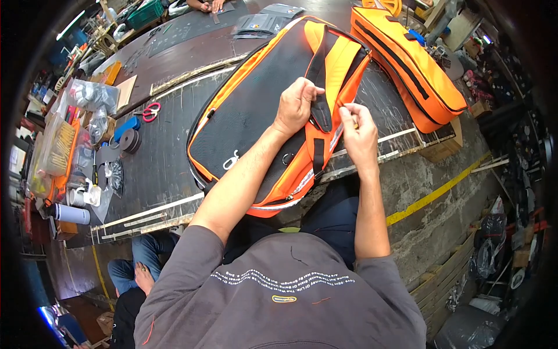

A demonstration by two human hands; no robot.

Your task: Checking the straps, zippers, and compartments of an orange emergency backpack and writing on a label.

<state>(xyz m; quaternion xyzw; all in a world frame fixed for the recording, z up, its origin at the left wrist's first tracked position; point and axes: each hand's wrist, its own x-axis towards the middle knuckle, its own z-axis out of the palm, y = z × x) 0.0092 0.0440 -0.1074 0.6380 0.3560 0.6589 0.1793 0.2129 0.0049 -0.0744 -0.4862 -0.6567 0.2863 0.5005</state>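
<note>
An orange and black bag (250, 87) lies at an angle on the dark table in front of me, its black mesh panel facing up. My left hand (296, 107) rests over the panel with fingers curled closed at a black strap (317, 65) that runs down to it. Beside the bag's right edge is my right hand (360, 131), thumb and fingers pinched together; what they hold is too small to make out. Between the hands lies a black tab (322, 115) with a rounded end. A white hook (231, 160) sits on the lower part of the panel.
Another orange bag (407, 70) stands at the right end of the table. Red-handled scissors (151, 112), a black tape roll (130, 141), a white tumbler (72, 214) and plastic containers (57, 145) crowd the left. Another person's hands (210, 6) work at the far side.
</note>
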